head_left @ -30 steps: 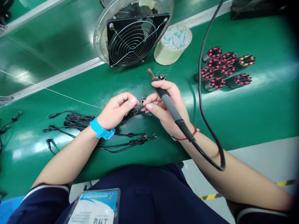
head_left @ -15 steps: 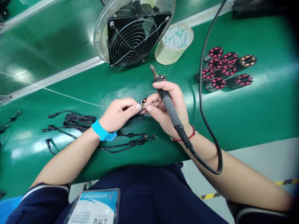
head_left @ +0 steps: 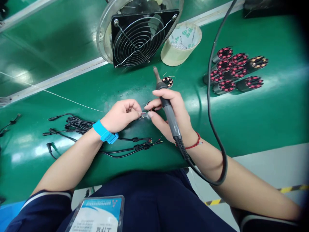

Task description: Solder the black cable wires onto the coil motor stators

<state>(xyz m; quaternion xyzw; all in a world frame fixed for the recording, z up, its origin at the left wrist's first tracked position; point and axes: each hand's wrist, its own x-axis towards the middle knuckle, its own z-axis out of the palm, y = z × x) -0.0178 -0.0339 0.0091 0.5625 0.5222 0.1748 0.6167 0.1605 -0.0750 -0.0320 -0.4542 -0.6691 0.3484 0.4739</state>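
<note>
My left hand (head_left: 122,115) is closed in a pinch on a thin wire (head_left: 144,112) whose end pokes out past the fingertips. My right hand (head_left: 172,112) is closed around a soldering iron (head_left: 169,112), its tip pointing up and away from me. The right thumb and a finger meet close to the same wire. Behind those fingers a small round part is mostly hidden. Beyond the right hand a round motor stator (head_left: 167,82) with copper windings stands on the green bench.
A fan with a wire guard (head_left: 138,40) stands at the back, beside a tape roll (head_left: 180,45). Several stators with red windings (head_left: 227,86) stand at the right. Black cables (head_left: 79,125) lie at the left. The iron's cord (head_left: 209,96) loops over my right forearm.
My left hand has turned and moved slightly left, its fingers curling more. My right hand and the iron have shifted a little left, uncovering more of the stator behind them.
</note>
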